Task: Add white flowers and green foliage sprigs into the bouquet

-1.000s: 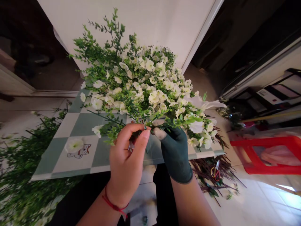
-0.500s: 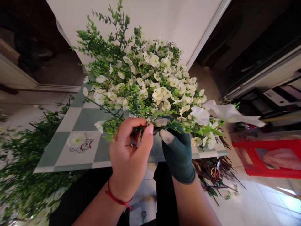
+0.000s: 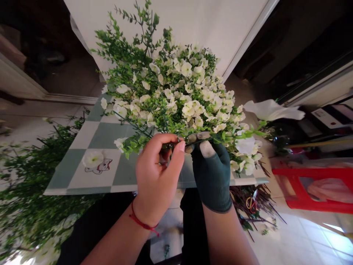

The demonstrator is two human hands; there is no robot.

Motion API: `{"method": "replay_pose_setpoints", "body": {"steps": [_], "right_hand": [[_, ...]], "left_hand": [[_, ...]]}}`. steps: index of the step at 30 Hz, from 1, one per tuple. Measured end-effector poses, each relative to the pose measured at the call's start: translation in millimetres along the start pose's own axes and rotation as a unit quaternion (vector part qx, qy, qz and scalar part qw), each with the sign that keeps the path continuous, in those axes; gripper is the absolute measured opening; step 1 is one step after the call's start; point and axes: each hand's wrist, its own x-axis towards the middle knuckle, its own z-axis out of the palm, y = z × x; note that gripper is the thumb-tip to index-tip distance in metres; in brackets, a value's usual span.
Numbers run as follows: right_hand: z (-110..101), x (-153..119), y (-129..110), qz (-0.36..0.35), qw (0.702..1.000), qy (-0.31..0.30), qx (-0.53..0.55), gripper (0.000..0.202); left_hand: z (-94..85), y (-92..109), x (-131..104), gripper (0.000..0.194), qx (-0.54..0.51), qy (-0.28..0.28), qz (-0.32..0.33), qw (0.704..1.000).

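Observation:
My bare left hand, with a red string bracelet at the wrist, pinches a thin green stem between thumb and forefinger. Close beside it, my right hand wears a dark green glove with pale grey fingertips. It is closed on the leafy stem of an artificial flower, whose large white bloom sticks out to the right. How the stems meet between the fingers is partly hidden. Just behind both hands lies a large heap of artificial white flowers and small-leaved greenery.
A green-and-white checked table carries the heap and a loose white flower head. More greenery stands at the left. On the right are scissors on brown stems, and a red stool.
My right thumb has shifted along the stem, and the big white bloom has tipped lower. Both hands stay close together, still pinching. The view has shifted slightly.

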Motion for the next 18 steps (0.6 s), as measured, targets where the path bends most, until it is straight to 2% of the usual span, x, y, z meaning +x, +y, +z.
{"method": "replay_pose_setpoints", "body": {"steps": [7,11,14,18], "right_hand": [[-2.3,4.4,2.4,-0.008,1.0,0.006,-0.016,0.026],[-4.2,7.1,1.4,0.015,0.999,-0.021,0.02,0.016],[-4.7,7.8,1.6,0.037,0.997,-0.035,0.058,0.024],[-5.9,6.7,3.3,0.017,0.998,-0.055,0.013,0.023]], "left_hand": [[0.7,-3.0,0.9,0.007,0.037,-0.003,0.013,0.999],[3.5,-4.3,3.4,0.007,0.038,-0.007,0.001,0.999],[5.6,-5.6,4.5,0.01,0.028,-0.014,-0.008,0.999],[6.5,-7.4,5.5,0.011,0.018,-0.02,-0.021,0.999]]}}
